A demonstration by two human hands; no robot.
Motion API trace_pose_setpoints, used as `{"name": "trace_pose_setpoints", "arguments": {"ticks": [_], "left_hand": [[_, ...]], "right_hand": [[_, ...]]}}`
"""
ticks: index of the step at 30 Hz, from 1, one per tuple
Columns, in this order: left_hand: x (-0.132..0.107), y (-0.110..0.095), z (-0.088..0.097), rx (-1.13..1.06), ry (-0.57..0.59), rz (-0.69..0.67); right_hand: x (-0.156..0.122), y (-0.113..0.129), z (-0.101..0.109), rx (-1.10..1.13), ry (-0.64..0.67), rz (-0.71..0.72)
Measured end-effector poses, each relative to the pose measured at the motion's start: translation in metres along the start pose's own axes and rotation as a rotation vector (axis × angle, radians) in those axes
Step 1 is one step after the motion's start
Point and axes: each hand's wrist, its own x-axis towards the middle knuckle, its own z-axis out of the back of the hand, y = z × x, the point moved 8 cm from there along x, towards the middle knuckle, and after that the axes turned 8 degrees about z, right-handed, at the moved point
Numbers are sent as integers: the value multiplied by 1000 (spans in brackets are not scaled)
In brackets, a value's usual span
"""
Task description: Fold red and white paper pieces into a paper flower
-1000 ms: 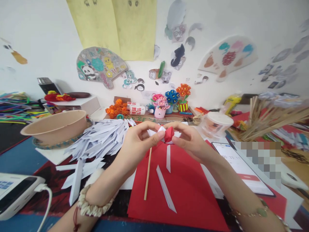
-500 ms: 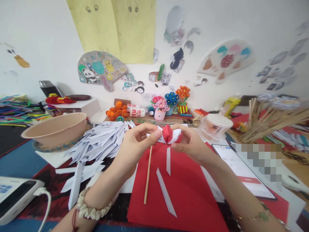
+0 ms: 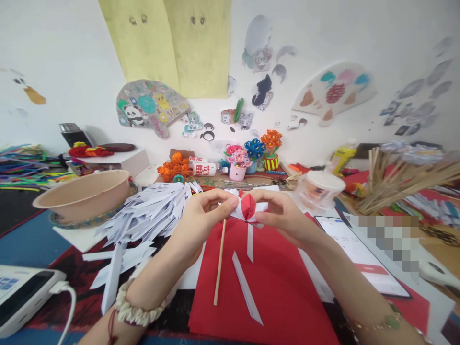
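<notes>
Between my two hands is a folded red-and-white paper piece [image 3: 247,207], held up over a sheet of red paper [image 3: 287,297]. My left hand [image 3: 212,211] pinches its left side between thumb and fingers. On the right side, my right hand [image 3: 278,213] grips it the same way, thumb in front. Parts of the piece are hidden behind my fingers. Below it, a thin wooden stick [image 3: 219,263] lies on the red paper at the left. Two folded white paper strips lie there too, one short strip [image 3: 250,244] and one longer strip [image 3: 247,287].
A heap of folded white strips [image 3: 151,211] lies left of my hands, beside a beige bowl [image 3: 82,196]. To the right are a phone [image 3: 362,254], a lidded white tub [image 3: 319,184] and a bundle of wooden sticks [image 3: 398,177]. Small flower pots [image 3: 237,171] stand at the back.
The red-and-white paper piece has turned a little in my fingers, and its red fold now sits slightly lower. My right fingers have shifted left across its top. Both hands keep hold.
</notes>
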Motion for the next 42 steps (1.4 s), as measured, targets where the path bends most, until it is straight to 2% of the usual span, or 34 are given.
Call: {"name": "trace_pose_setpoints", "arguments": {"ticks": [5,10,19,26,33,42], "left_hand": [[1,0,-2,45,35,-9],[3,2,-4,63,63,-11],[3,5,-6,40,74,5],[3,3,-3,110,29,-18],[3,5,-6,80,53,-10],[2,2,-2,133,10,-28]], "right_hand": [[0,-1,4,-68,0,-20],[-2,-3,-1,-79,91,-67],[-1,-3,-2,-93,167,-43],[-2,-1,-7,-128,224,13],[-3,-2,-5,-52,222,75],[-2,-2,-5,-134,174,12]]}}
